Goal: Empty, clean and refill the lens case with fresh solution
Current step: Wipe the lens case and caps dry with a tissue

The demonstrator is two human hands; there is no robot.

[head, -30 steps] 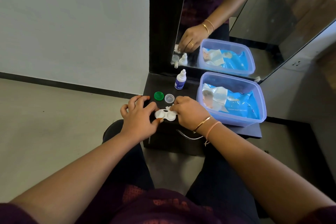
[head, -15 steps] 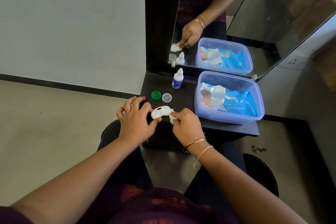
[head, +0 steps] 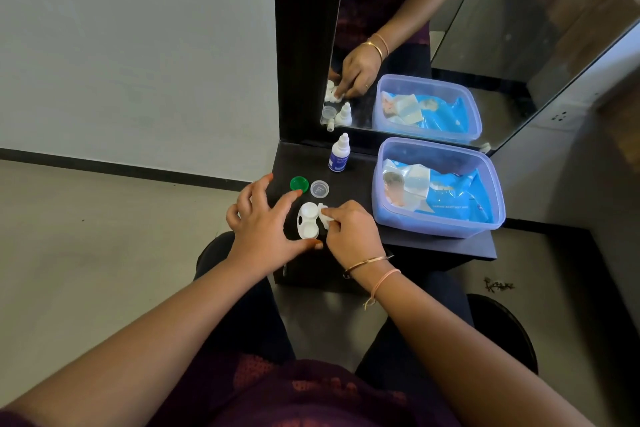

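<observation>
Left hand [head: 263, 229], fingers spread wide, thumb touching a white lens case [head: 308, 221] on a dark shelf [head: 360, 180]; right hand [head: 349, 234] pinches a tissue [head: 323, 217] against its rim.

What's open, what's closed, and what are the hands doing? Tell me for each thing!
Lens case: both cups uncapped, flat on the table.
Green cap: off, on the table.
Clear cap: off, beside the green one.
Bottle: standing upright.
Box: open, no lid, packets inside.
Tissue: crumpled, pinched by right hand.
Left hand: fingers spread, by the case.
</observation>
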